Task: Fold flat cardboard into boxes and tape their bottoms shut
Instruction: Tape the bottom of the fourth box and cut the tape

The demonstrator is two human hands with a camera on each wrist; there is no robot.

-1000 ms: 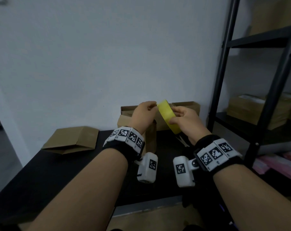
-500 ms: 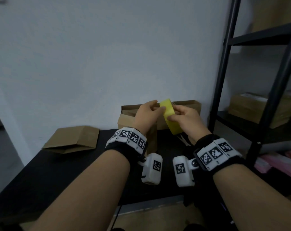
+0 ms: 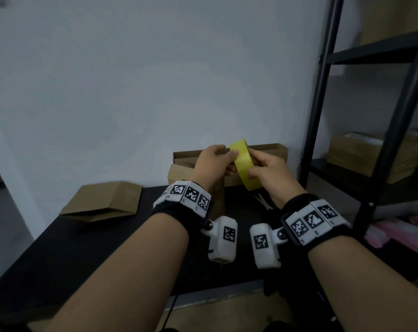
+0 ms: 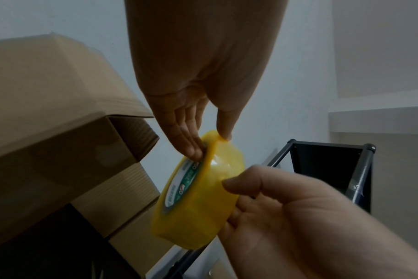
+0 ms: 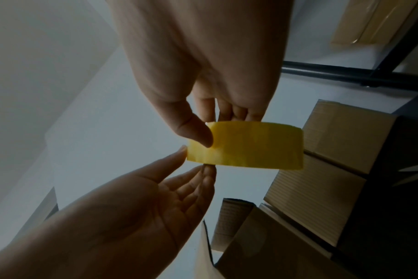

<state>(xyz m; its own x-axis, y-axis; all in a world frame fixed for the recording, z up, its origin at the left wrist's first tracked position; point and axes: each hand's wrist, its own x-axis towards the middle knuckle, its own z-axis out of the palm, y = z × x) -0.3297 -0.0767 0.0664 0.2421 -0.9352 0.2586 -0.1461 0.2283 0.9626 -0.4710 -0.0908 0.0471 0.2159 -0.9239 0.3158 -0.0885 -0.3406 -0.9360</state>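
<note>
Yellow tape roll (image 3: 245, 167) is up in the air, held between both hands above the far part of the black desk (image 3: 66, 248). In the left wrist view you can see green print on the inside ring of the roll.

The right hand (image 3: 268, 174) grips the roll: its thumb (image 4: 245, 184) presses on the wide yellow outside, and its fingers curl round the far side. The left hand (image 3: 211, 165) pinches the roll near the top. Its thumb tip sits on the yellow outside and its straight fingers (image 4: 187, 140) touch the flat side by the hole. I cannot tell if a loose end of tape is lifted.

Brown cardboard boxes (image 3: 268, 152) stand at the far edge of the desk, against the white wall (image 3: 155, 80), just behind the hands. One more box (image 3: 179, 171) stands in front of them, partly hidden by the left hand. A flat folded cardboard piece (image 3: 105, 200) lies at the far left corner of the desk, well apart from the hands.

Small scissors (image 3: 263, 200) lie on the desk under the right hand. A black metal shelf (image 3: 323, 92) stands to the right of the desk, with more brown boxes (image 3: 361, 154) on it. Both wrists wear black bands with white blocks that have black and white squares on them.
</note>
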